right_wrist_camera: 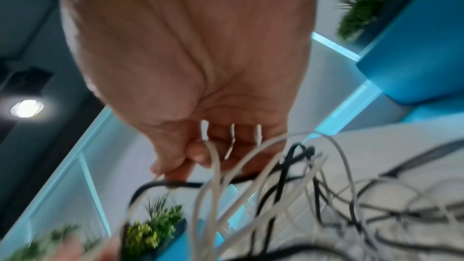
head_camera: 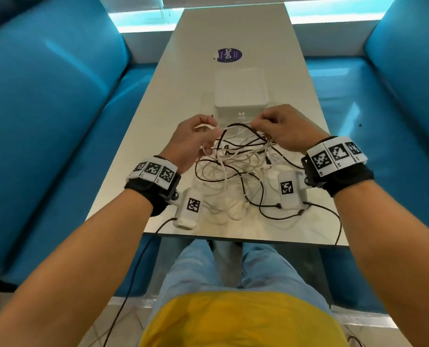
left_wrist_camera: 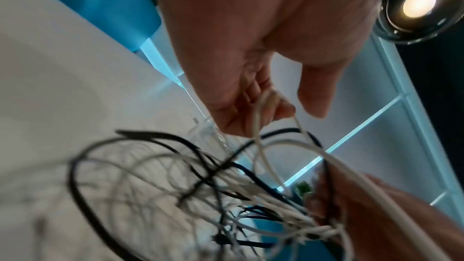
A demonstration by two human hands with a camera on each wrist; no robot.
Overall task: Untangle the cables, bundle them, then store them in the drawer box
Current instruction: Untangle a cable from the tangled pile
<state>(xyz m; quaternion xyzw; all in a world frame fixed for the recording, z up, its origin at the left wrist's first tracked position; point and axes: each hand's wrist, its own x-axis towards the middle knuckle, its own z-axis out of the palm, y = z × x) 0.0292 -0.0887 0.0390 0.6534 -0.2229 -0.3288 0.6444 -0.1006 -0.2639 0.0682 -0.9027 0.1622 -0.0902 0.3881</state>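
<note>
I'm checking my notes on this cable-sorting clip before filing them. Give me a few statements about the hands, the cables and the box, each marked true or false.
1. Both hands hold cables from the tangle. True: the left hand grips white cable, the right hand pinches strands.
2. The cables are already bundled. False: they lie in a loose black and white tangle.
3. The white drawer box stands beyond the hands on the table. True.
4. The cables are all black. False: many are white.
5. A purple sticker lies beyond the box. True.
</note>
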